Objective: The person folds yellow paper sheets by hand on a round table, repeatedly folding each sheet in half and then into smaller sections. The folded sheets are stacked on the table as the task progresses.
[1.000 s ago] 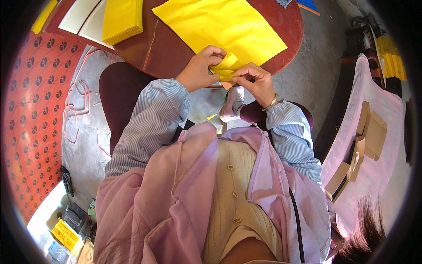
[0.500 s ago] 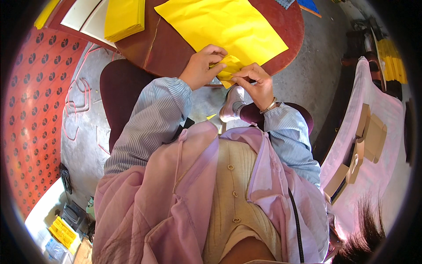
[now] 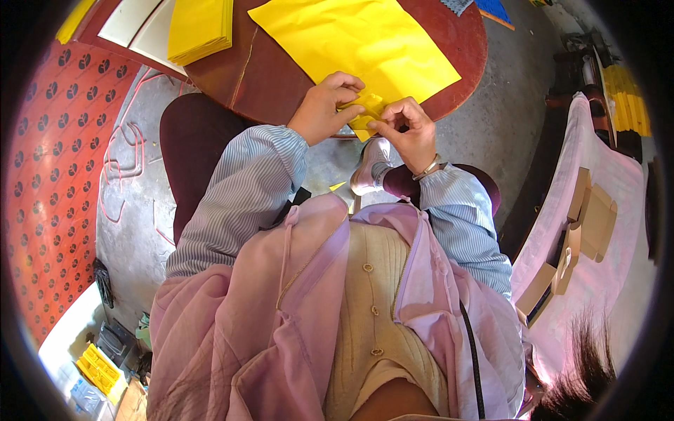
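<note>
A large yellow sheet [image 3: 365, 45] lies on the round reddish-brown table [image 3: 270, 77], its near corner reaching over the edge toward me. At that corner the material is folded and creased. My left hand [image 3: 326, 105] grips the folded part from the left, thumb and fingers curled round it. From the right, my right hand [image 3: 408, 132] pinches the same corner between thumb and forefinger. The tip of the corner pokes out below, between both hands. Whether the material is paper or cloth I cannot tell.
A thick stack of yellow sheets [image 3: 201, 31] rests at the table's left. A blue item [image 3: 495, 10] lies by its far right edge. To the right, opened cardboard boxes [image 3: 597, 217] sit on a pink cloth [image 3: 562, 245]. My knees are under the table's near edge.
My right hand has shifted slightly at the folded corner, its fingers more curled. The left hand has barely moved, and the sheet lies as before.
</note>
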Demonstrator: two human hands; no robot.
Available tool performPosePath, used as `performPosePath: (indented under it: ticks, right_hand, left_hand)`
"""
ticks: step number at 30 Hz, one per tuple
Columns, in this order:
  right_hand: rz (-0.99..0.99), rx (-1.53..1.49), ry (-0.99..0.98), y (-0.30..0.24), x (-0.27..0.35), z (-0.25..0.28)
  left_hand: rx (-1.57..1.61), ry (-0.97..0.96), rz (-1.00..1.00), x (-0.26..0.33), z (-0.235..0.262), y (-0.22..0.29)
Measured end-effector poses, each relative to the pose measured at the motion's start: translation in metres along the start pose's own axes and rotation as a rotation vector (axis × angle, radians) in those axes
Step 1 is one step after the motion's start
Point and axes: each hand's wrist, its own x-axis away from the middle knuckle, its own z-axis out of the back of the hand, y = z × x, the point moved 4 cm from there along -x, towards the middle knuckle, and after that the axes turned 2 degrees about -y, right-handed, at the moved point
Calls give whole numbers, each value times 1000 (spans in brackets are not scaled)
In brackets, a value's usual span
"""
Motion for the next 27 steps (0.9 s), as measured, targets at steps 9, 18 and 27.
performPosePath:
  ticks: [9, 18, 27]
  right_hand:
    - [98, 83, 1, -11, 4, 2]
    - [-8, 0, -11, 3, 1, 1]
    - [8, 75, 23, -8, 2, 1]
  left_hand:
    - [3, -4, -26, -2, 2, -1]
    - [75, -134, 19, -1, 7, 0]
    - [45, -31, 8, -1, 2, -1]
